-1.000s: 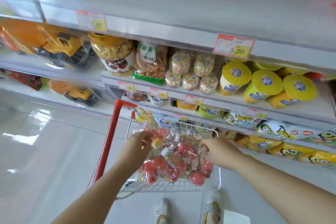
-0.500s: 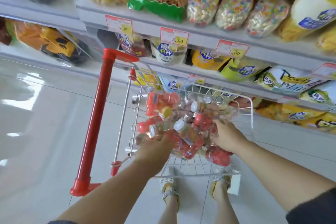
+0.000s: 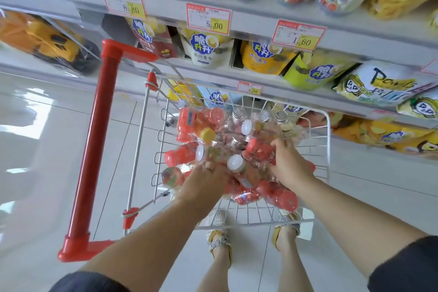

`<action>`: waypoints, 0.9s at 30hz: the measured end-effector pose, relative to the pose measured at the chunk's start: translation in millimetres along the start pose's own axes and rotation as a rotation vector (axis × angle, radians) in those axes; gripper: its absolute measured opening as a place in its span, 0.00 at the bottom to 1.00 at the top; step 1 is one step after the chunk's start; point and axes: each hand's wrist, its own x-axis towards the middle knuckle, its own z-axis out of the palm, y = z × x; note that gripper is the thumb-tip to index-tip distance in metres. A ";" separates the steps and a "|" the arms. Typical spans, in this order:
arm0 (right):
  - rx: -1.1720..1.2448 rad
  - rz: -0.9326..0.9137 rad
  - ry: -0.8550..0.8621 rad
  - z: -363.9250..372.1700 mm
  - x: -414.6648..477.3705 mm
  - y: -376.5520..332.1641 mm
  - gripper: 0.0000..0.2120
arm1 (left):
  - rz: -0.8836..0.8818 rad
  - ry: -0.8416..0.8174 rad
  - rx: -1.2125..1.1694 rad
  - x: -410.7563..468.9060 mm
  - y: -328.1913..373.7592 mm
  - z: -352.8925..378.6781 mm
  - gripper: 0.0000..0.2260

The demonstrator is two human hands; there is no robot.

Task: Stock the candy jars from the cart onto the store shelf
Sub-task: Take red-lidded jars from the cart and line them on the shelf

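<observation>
Several small candy jars [image 3: 189, 123], clear or red with red, white, yellow and silver caps, lie heaped in a white wire cart basket [image 3: 328, 144]. Both my hands are down in the heap. My right hand [image 3: 290, 168] grips a red jar [image 3: 259, 149] lying on its side near the middle of the pile. My left hand [image 3: 205, 181] lies on the jars beside a white-capped jar [image 3: 235, 163]; its fingertips are buried among the jars, so its grip is hidden. The store shelf [image 3: 166, 8] rises right behind the cart.
The cart's red handle [image 3: 94, 149] stands at the left over a glossy tiled floor. Shelf tiers behind hold snack bags [image 3: 205, 50] and price tags [image 3: 208, 19]; yellow toy trucks [image 3: 42, 40] sit at far left. My sandalled feet [image 3: 219, 242] show below the basket.
The view has dropped and closed in on the cart. Both hands have sunk deeper into the jar heap, and the right hand has closed round a red jar.
</observation>
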 end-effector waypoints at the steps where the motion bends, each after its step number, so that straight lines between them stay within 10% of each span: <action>1: 0.006 0.003 0.012 0.7 1.2 0.4 0.25 | -0.029 -0.012 -0.085 -2.5 -1.3 -4.9 0.20; 12: 0.470 0.071 -0.238 -94.6 -58.7 3.4 0.31 | -0.126 0.129 -0.736 -58.6 -27.6 -98.1 0.14; 17: 0.751 -0.004 -0.190 -205.1 -121.2 -1.2 0.14 | -0.055 0.342 -0.976 -90.1 -26.9 -211.7 0.12; 27: 1.234 -0.199 -0.033 -383.1 -235.8 22.6 0.26 | 0.196 0.468 -1.613 -133.0 4.4 -422.5 0.20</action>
